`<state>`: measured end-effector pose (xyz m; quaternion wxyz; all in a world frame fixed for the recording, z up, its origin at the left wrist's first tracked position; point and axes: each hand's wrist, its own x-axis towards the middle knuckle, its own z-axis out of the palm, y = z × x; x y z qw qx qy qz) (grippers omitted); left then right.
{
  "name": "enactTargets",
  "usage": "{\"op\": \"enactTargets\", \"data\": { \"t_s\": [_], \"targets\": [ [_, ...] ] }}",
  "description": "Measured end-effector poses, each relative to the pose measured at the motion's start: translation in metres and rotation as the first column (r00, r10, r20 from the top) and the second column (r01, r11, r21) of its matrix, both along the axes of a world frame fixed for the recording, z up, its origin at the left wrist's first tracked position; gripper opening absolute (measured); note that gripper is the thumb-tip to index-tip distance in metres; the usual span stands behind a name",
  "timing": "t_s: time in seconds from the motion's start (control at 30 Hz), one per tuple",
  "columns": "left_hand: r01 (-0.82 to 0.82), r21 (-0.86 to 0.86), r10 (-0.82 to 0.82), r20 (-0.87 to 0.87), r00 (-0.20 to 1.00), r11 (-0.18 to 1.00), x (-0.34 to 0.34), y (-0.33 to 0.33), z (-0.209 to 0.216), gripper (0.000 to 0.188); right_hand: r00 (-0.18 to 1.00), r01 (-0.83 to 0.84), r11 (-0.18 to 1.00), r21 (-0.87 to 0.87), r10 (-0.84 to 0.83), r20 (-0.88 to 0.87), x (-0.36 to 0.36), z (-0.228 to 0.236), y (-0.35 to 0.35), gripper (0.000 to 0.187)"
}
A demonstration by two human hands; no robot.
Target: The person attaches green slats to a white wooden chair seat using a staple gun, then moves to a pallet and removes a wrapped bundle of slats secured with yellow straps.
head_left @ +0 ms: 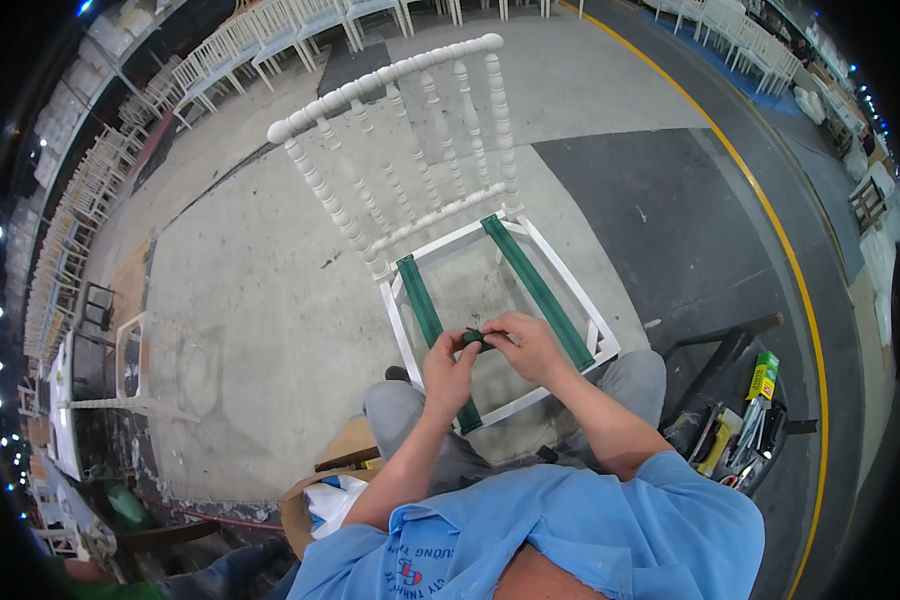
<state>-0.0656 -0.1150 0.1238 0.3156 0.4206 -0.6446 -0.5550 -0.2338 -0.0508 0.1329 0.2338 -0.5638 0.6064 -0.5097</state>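
Observation:
A white chair with a turned-spindle back stands in front of me, its seat an open frame. Two green straps, the left strap and the right strap, span the seat from back to front. Above the seat opening, between the straps, my left hand pinches a small dark green bundle, perhaps rolled strap. The fingertips of my right hand close on the bundle's right side. Its exact kind is too small to make out.
On my right, a dark stool holds a tray of tools and a green-yellow box. A cardboard box with white plastic sits at my left. Rows of white chairs line the back. Another person's legs show at lower left.

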Motion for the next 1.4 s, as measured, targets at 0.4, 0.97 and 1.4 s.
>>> {"op": "enactTargets", "data": {
  "t_s": [0.4,0.97,1.4],
  "targets": [
    [-0.044,-0.377,0.104,0.142,0.984,0.925,-0.030,-0.046,-0.024,0.012,0.988,-0.031,0.997,0.064,0.040,-0.152,-0.036,-0.019,-0.058,0.013],
    [0.092,-0.499,0.152,0.427,0.891,0.862,-0.092,-0.178,-0.128,0.049,0.896,0.100,0.921,0.376,0.081,-0.437,-0.108,-0.145,-0.310,0.014],
    [0.388,-0.401,0.094,0.786,0.612,0.830,-0.128,-0.206,-0.126,0.072,0.975,0.209,0.922,0.326,-0.169,-0.146,-0.120,-0.129,-0.283,0.026]
  ]
}}
